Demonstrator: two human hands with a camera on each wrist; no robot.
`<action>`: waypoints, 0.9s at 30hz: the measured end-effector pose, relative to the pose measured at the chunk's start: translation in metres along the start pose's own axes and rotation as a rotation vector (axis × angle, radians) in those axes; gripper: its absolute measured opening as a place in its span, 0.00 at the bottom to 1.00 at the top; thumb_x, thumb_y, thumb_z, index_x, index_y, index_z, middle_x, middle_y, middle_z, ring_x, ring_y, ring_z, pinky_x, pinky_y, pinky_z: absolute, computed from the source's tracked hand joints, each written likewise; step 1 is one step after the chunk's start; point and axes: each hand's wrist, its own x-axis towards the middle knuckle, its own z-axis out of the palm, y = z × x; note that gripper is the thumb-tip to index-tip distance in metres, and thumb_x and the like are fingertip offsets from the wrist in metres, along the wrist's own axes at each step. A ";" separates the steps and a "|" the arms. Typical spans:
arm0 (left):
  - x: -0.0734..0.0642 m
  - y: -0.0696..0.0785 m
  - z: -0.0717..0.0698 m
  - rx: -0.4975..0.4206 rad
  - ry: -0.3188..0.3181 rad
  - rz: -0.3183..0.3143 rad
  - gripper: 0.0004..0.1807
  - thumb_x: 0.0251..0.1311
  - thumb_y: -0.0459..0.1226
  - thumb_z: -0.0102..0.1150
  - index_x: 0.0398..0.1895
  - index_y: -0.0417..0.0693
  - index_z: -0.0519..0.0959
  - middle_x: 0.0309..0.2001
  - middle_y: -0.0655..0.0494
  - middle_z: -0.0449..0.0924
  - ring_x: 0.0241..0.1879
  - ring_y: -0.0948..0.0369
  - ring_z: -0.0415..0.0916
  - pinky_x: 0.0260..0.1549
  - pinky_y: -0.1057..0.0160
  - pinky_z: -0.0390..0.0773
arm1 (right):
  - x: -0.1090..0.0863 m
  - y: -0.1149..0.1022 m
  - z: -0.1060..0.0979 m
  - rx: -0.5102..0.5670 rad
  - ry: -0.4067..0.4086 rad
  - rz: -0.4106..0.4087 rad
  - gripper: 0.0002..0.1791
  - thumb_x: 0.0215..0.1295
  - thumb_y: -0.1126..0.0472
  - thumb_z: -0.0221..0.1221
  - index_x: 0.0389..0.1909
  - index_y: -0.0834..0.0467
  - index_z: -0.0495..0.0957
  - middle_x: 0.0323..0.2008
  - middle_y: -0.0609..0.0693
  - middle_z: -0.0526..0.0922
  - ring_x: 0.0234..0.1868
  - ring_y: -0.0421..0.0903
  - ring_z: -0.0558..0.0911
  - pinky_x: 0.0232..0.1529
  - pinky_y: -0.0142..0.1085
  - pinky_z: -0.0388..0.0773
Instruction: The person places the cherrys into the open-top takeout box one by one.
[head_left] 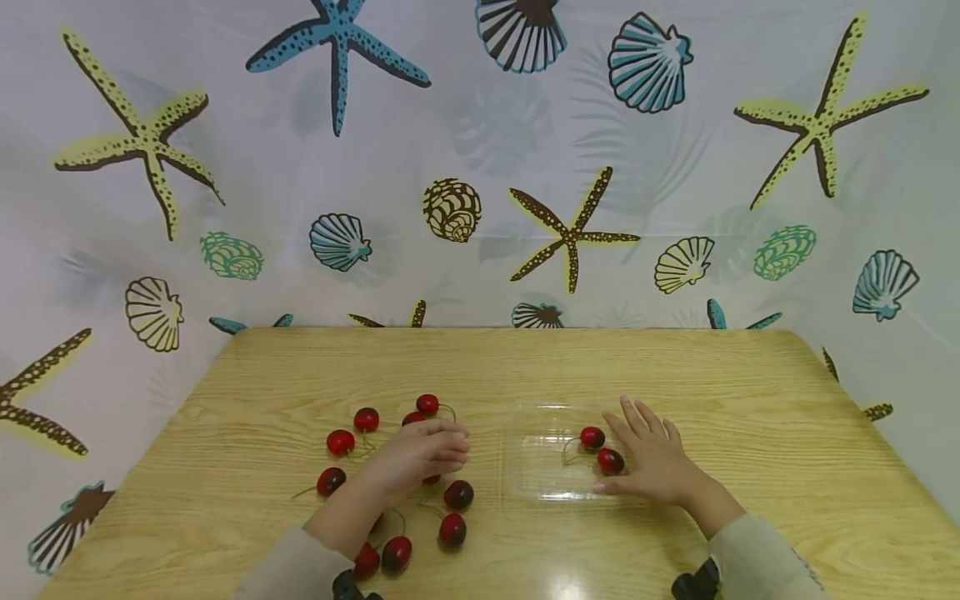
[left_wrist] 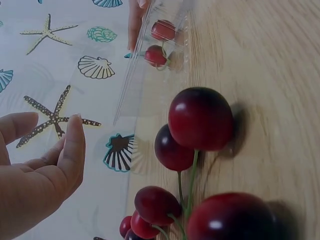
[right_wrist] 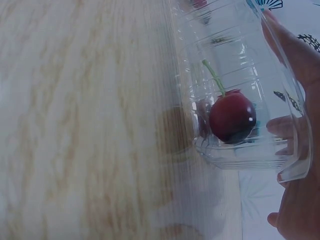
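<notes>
My left hand [head_left: 422, 454] hovers over a loose group of dark red cherries on the table, its fingers softly bent. Nothing sits between these fingers in the left wrist view, where a large cherry [left_wrist: 200, 119] with a green stem lies nearby. A clear plastic box [head_left: 517, 492] stands to the right of the group. Inside it are two cherries, one farther back [head_left: 592, 437] and one nearer [head_left: 611, 461]. My right hand [head_left: 656, 460] spreads its fingers and thumb around the box's right end, thumb at the near corner. One cherry [right_wrist: 232, 119] shows through the box wall in the right wrist view.
Several cherries lie around the left hand, among them one [head_left: 452, 531] near the front and one [head_left: 366, 419] at the back; the left forearm covers part of the group. The wooden table [head_left: 675, 358] ends at a patterned cloth [head_left: 405, 167] behind.
</notes>
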 end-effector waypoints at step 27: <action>-0.022 -0.014 -0.034 -0.005 0.074 -0.034 0.25 0.60 0.39 0.47 0.49 0.23 0.61 0.39 0.45 0.71 0.37 0.59 0.72 0.44 0.61 0.72 | -0.001 0.000 -0.001 -0.023 0.011 -0.009 0.52 0.41 0.34 0.57 0.62 0.62 0.53 0.64 0.63 0.43 0.62 0.61 0.42 0.53 0.63 0.41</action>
